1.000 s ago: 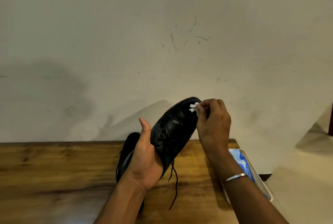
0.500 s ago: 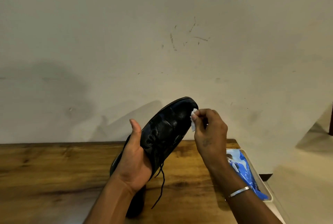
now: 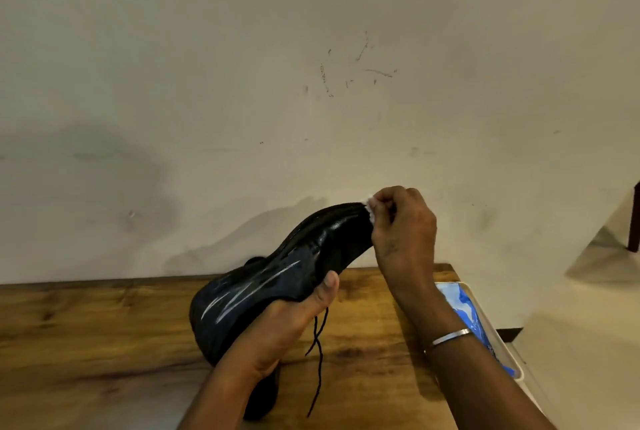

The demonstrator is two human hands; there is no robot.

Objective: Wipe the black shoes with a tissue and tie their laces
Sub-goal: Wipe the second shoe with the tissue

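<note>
Where the tissue is pinched: a small white tissue (image 3: pixel 368 205) is caught between the curled fingertips and thumb of the right hand (image 3: pixel 403 232) and is pressed against the toe end of the held shoe (image 3: pixel 294 277).
Right grip: closed tightly on the tissue, with the back of the hand turned to the camera; only a scrap of white is seen beside the fingers.
Left grip: the left hand (image 3: pixel 280 329) is wrapped round the middle of the held shoe from below, the thumb is laid over its near edge, and the other fingers are hidden behind it.
Held shoe: black and glossy, it is raised clear of the bench and tilted, toe up to the right and heel down to the left; pale streaks of glare are seen along the blurred surface facing the camera.
Lace: a black lace (image 3: pixel 317 353) is seen hanging loose and untied from beside the left hand, down in front of the bench.
Second shoe: the second shoe (image 3: pixel 265 398) is seen as a dark shape on the bench just below the left wrist, mostly covered by the forearm.
Bench: a brown wooden bench (image 3: pixel 86 325) is set against a pale, scuffed wall (image 3: pixel 242 83).
Tray: a white tray (image 3: pixel 509 357) is placed at the right end of the bench, beyond the right forearm, and a blue packet (image 3: pixel 467 312) is held in it.
Wrist: a silver bangle (image 3: pixel 450 337) is worn on the right forearm.
</note>
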